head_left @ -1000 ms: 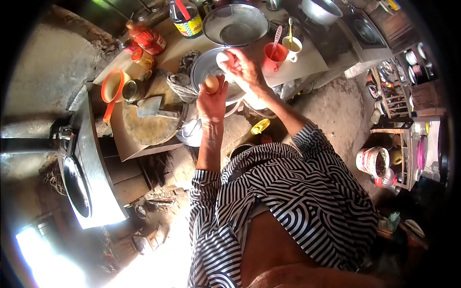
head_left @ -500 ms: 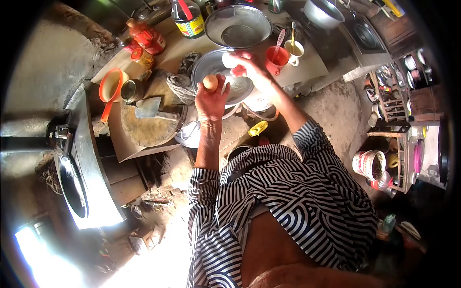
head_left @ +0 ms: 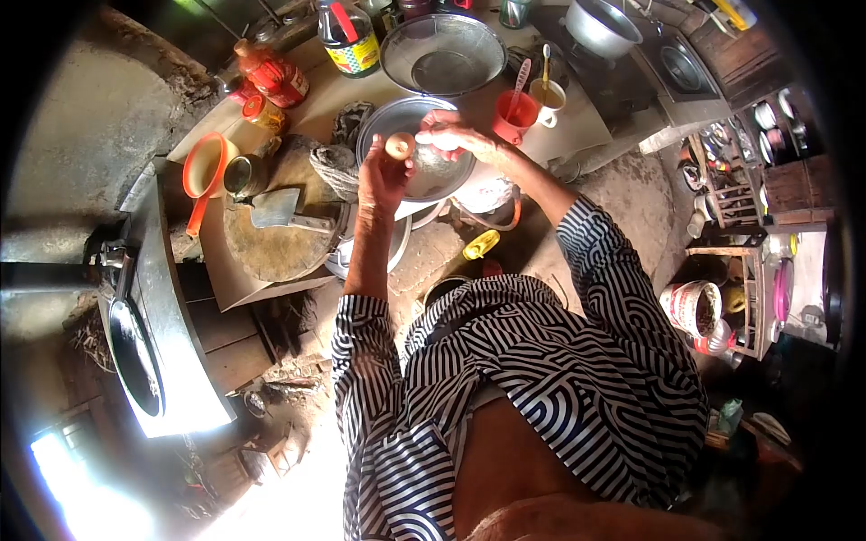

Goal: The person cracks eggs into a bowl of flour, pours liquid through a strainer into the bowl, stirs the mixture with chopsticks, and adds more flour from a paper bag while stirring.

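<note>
Over a metal basin (head_left: 370, 122), my left hand (head_left: 382, 185) holds a brown egg (head_left: 400, 146) between thumb and fingers; a pale spot shows on the egg. Close to its right, my right hand (head_left: 460, 140) is curled round a white, egg-like object (head_left: 446, 140), partly covered by the fingers. The two hands are near each other above the basin. A grey cloth (head_left: 335, 169) lies at the basin's left, and a wide metal strainer-like bowl (head_left: 443, 54) sits behind it.
On the left, a cleaver (head_left: 276, 208) rests on a round chopping board (head_left: 271, 243) beside an orange-handled ladle (head_left: 206, 169). A red cup (head_left: 514, 117) and a white mug (head_left: 547, 101) stand right of the basin. Bottles (head_left: 350, 41) are behind; a metal pot (head_left: 603, 27) is at back right.
My right hand has moved down and turned palm-inward, closer to the left. The egg in my left hand has shifted slightly up and now shows a pale spot.
</note>
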Demonstrator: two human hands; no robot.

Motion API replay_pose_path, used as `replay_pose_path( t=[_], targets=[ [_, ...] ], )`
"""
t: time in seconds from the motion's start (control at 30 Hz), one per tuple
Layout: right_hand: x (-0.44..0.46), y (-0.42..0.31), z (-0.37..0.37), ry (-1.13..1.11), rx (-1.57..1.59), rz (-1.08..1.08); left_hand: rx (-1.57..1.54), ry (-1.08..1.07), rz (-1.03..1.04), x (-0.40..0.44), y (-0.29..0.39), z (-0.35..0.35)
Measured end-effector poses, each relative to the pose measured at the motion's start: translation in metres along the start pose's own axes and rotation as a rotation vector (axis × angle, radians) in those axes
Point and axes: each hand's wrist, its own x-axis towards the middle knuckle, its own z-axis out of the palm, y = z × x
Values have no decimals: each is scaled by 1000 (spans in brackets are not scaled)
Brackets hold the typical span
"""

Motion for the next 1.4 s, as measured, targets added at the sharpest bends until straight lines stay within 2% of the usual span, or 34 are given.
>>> replay_pose_path(
  t=[0.03,0.1,0.2,0.27,0.33,0.4,0.5,0.57,0.6,0.67,0.87,0.93,1.17,1.4],
  targets=[
    [-3,-2,0,1,1,-1,51,-34,-21,3,2,1],
    [-11,-3,-1,-96,78,-171,164,-77,-21,7,2,5],
    [0,7,-2,-63,56,-234,262,-43,-21,15,0,6],
    [3,9,-4,-88,31,-235,295,-13,-10,22,0,1],
    [4,13,-4,-113,5,-234,318,-127,-13,24,-1,0],
    [5,17,-2,-29,117,-237,361,-89,-6,24,-1,3],
    [4,18,-6,-52,132,-241,422,-31,-12,16,1,10],
    [5,20,-6,-33,131,-240,753,30,35,7,5,16],
    [5,19,-4,-20,102,-249,755,33,34,9,6,13],
    [5,18,-1,-8,71,-257,973,64,40,15,9,10],
    [4,13,6,110,-89,-229,1051,17,164,25,9,-6],
    [0,11,8,138,-139,-245,1061,2,150,27,10,-7],
    [12,19,6,69,-44,-226,1118,-23,151,29,12,-9],
    [22,22,9,96,-197,-296,1172,4,171,32,12,-8]
  ],
)
